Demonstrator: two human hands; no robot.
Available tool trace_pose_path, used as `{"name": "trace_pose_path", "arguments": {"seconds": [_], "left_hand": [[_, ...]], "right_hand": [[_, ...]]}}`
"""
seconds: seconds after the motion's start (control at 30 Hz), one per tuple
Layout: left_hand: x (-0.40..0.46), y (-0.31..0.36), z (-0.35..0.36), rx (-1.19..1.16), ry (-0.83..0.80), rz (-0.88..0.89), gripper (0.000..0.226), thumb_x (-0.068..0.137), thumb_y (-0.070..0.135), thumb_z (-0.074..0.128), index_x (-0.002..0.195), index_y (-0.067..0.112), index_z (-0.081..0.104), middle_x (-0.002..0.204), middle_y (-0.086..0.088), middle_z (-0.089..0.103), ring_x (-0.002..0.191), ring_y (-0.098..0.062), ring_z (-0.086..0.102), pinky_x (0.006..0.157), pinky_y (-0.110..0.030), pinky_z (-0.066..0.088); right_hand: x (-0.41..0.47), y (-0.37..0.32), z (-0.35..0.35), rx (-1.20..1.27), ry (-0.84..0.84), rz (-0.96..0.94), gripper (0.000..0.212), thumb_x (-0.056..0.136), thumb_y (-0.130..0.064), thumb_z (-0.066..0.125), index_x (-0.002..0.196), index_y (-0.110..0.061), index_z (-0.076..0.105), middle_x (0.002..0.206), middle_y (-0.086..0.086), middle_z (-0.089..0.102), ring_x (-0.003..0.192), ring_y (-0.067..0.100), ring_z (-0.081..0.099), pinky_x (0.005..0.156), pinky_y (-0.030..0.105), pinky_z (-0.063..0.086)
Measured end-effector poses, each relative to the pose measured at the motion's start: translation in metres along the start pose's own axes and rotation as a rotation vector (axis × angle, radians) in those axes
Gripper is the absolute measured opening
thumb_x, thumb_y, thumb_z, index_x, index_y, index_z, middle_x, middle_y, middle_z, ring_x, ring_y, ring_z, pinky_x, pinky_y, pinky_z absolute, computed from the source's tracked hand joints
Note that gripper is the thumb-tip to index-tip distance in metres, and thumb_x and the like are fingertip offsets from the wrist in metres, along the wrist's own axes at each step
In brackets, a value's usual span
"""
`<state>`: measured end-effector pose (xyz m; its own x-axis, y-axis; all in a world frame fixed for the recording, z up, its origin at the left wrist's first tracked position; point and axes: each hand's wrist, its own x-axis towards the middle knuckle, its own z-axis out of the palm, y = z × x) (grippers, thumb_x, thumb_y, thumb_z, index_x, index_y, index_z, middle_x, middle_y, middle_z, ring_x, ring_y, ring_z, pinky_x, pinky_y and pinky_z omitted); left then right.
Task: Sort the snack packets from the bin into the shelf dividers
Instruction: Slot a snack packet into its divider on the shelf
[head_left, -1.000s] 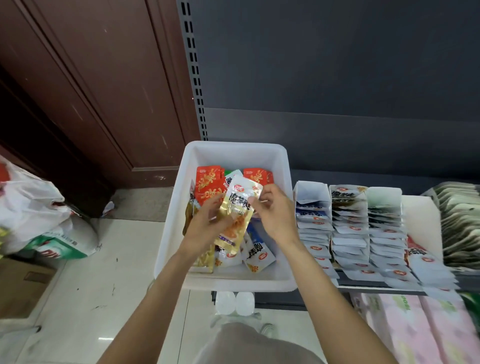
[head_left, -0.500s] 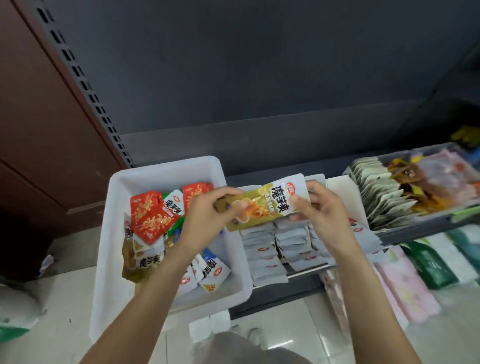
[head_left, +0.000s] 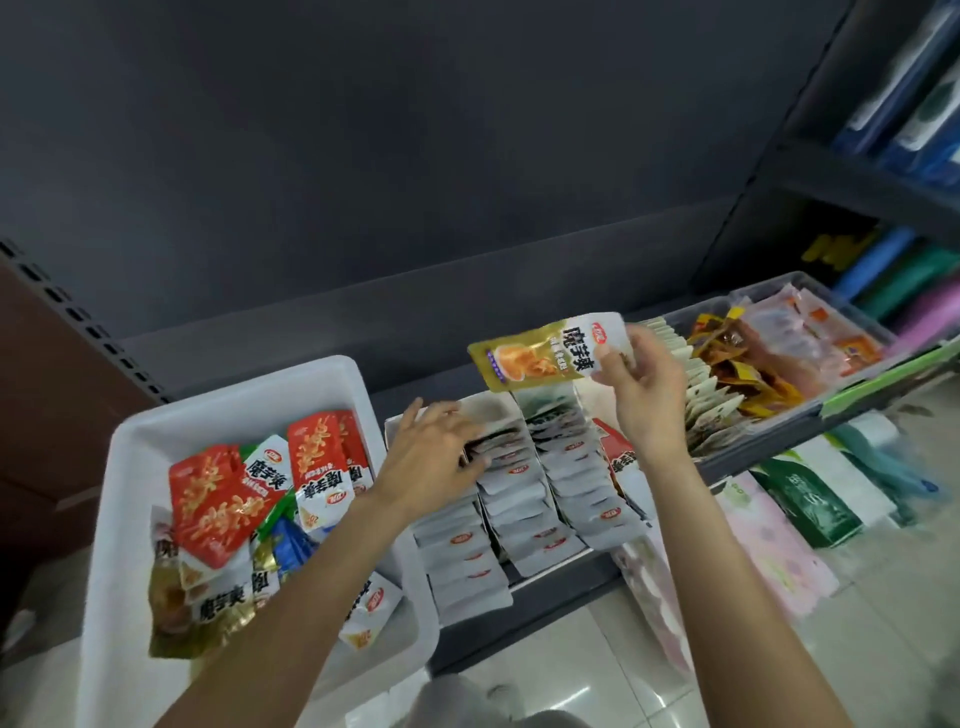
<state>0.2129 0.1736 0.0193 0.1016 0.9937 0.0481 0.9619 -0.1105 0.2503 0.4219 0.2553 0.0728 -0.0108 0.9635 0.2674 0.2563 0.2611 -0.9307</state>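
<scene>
Pinched at its white end by the right hand, the gold packet is held lengthwise above the shelf dividers; rows there are pressed by the left hand's spread fingers.

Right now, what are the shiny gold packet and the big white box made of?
The gold packet in the right hand looks like thin plastic or foil film: glossy, printed, holding flat by one end. The white bin looks like hard moulded plastic: smooth, matte walls with rounded corners and a thick rim. Neither can be told for sure.
</scene>
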Motion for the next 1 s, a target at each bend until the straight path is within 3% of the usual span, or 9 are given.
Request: {"name": "trace_pose_path", "arguments": {"seconds": [0.07,0.2,0.3,0.4,0.57,0.63,0.83,0.93,1.0], "left_hand": [[-0.006,-0.001,0.003,0.072,-0.036,0.057,0.048,0.092,0.051,0.041,0.133,0.028,0.051,0.136,0.009,0.052,0.135,-0.015,0.032,0.113,-0.04,0.011],[-0.008,0.001,0.002,0.009,0.023,0.074,0.045,0.092,0.047,0.044,0.129,0.026,0.056,0.132,0.008,0.056,0.127,-0.017,0.04,0.105,-0.033,0.024],[-0.008,0.003,0.004,-0.009,0.06,0.045,0.041,0.093,0.044,0.049,0.129,0.027,0.056,0.13,0.009,0.057,0.121,-0.015,0.042,0.101,-0.03,0.028],[-0.011,0.006,0.007,-0.016,0.069,0.029,0.043,0.092,0.043,0.05,0.131,0.026,0.054,0.129,0.007,0.058,0.12,-0.015,0.044,0.101,-0.029,0.03],[-0.025,0.002,-0.003,-0.051,0.198,0.006,0.039,0.09,0.038,0.054,0.126,0.022,0.059,0.121,0.004,0.062,0.117,-0.016,0.049,0.101,-0.031,0.033],[-0.039,-0.002,-0.009,-0.079,0.328,-0.016,0.034,0.089,0.037,0.051,0.116,0.023,0.065,0.112,0.007,0.066,0.108,-0.014,0.054,0.096,-0.03,0.039],[-0.124,-0.046,-0.013,-0.129,0.743,-0.256,0.023,0.088,0.022,0.054,0.1,0.013,0.071,0.092,0.002,0.072,0.081,-0.012,0.065,0.072,-0.027,0.052],[-0.18,-0.069,-0.017,-0.017,0.814,-0.394,0.023,0.086,0.02,0.052,0.092,0.009,0.071,0.083,-0.001,0.07,0.074,-0.012,0.06,0.07,-0.019,0.042],[-0.21,-0.085,-0.02,0.011,0.794,-0.517,0.022,0.083,0.019,0.053,0.093,0.009,0.07,0.085,-0.002,0.069,0.077,-0.015,0.055,0.07,-0.023,0.039]], "right_hand": [[0.01,-0.002,0.007,-0.212,-0.117,-0.192,0.012,0.094,-0.017,0.057,0.103,-0.02,0.064,0.085,-0.011,0.067,0.076,0.007,0.062,0.068,0.024,0.05],[0.021,-0.006,0.033,-0.529,-0.369,-0.479,0.011,0.091,-0.019,0.06,0.099,-0.023,0.065,0.09,-0.01,0.07,0.081,0.014,0.065,0.065,0.034,0.052],[0.018,0.002,0.055,-0.713,-0.526,-0.514,0.012,0.092,-0.025,0.058,0.098,-0.027,0.068,0.095,-0.008,0.071,0.087,0.021,0.066,0.069,0.035,0.051],[0.009,0.014,0.072,-0.919,-0.636,-0.536,0.02,0.094,-0.023,0.05,0.101,-0.026,0.07,0.1,-0.006,0.07,0.093,0.022,0.063,0.083,0.03,0.037],[0.004,0.025,0.084,-1.025,-0.619,-0.519,0.024,0.094,-0.021,0.047,0.097,-0.026,0.07,0.097,0.0,0.073,0.09,0.023,0.064,0.088,0.032,0.03],[0.001,0.031,0.084,-0.991,-0.591,-0.547,0.024,0.093,-0.017,0.05,0.104,-0.026,0.069,0.1,0.0,0.073,0.092,0.023,0.065,0.088,0.034,0.033],[-0.05,-0.005,0.094,-0.495,-0.351,-0.604,0.03,0.085,-0.006,0.056,0.111,-0.014,0.068,0.102,0.003,0.07,0.09,0.022,0.062,0.084,0.035,0.046],[-0.096,-0.033,0.125,-0.373,-0.623,-0.603,0.027,0.088,-0.008,0.055,0.111,-0.014,0.067,0.101,0.002,0.07,0.088,0.018,0.063,0.08,0.028,0.045],[-0.123,-0.04,0.154,-0.356,-0.849,-0.564,0.028,0.091,-0.009,0.055,0.115,-0.016,0.066,0.109,0.001,0.069,0.096,0.018,0.064,0.086,0.029,0.046]]}}
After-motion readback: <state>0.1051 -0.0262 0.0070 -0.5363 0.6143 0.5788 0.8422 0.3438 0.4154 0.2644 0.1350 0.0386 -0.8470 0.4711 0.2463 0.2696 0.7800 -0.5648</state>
